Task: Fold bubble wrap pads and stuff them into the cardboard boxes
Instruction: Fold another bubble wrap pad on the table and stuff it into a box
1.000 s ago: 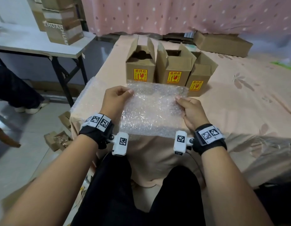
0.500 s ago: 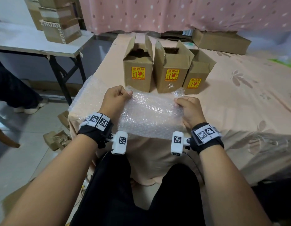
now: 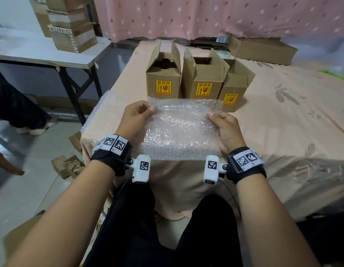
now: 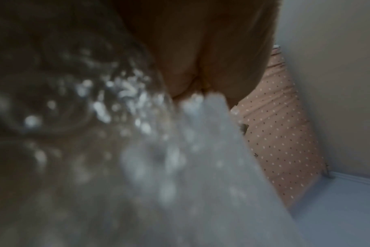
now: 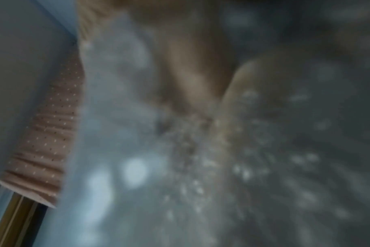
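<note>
Holding: we pinch one bubble wrap pad [image 3: 181, 130] at centre frame, raised above the near edge of the cloth-covered table [image 3: 282, 120], so that it hangs free for folding.
Left hand [image 3: 137, 116]: fingers curled, thumb and forefinger nipping the pad's upper left corner.
Right hand [image 3: 226, 126]: fingers curled likewise, pinching the right edge a little below the top corner.
Wrist views: both blurred; we see only wrap close against skin.
Cardboard boxes [image 3: 203, 78]: three stand open-topped just above the pad in frame, flaps up, within easy reach for stuffing.
Spare wrap [image 3: 103, 114]: more lies flat on the table at centre left, by our judgement waiting its turn.
Change: half a second ago the pad's top edge sagged between our hands; now it is drawn taut and straight, covering the lower part of the box labels.
</note>
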Tool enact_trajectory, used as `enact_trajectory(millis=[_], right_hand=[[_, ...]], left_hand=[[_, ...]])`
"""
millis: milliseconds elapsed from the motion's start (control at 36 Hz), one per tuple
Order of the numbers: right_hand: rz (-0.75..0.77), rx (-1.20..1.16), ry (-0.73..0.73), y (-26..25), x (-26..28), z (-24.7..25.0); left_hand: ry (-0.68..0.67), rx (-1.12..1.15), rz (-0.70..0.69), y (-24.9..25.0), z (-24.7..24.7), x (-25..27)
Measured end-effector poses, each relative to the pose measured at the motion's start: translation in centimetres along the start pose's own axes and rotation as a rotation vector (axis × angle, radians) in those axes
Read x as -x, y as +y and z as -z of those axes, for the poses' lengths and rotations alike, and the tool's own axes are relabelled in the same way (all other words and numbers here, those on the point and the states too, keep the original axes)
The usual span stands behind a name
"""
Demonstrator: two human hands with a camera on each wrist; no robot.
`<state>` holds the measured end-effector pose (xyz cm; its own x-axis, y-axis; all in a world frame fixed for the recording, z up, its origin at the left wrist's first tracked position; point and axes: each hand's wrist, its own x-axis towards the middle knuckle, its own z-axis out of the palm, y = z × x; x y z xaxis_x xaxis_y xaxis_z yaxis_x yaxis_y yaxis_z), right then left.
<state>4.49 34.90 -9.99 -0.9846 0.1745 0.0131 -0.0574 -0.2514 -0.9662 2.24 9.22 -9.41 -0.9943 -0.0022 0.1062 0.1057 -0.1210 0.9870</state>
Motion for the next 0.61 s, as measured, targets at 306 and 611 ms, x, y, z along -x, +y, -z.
enact_trajectory(millis=[306,611], right_hand=[[0.014,-0.014,-0.032,-0.37,0.16,0.18],[-0.161,-0.211,0.049,-0.58,-0.14,0.27]], left_hand=[[-0.03,0.054,-0.015,-0.08,-0.04,0.11],[-0.107,0.073,-0.026,0.21,-0.05,0.38]])
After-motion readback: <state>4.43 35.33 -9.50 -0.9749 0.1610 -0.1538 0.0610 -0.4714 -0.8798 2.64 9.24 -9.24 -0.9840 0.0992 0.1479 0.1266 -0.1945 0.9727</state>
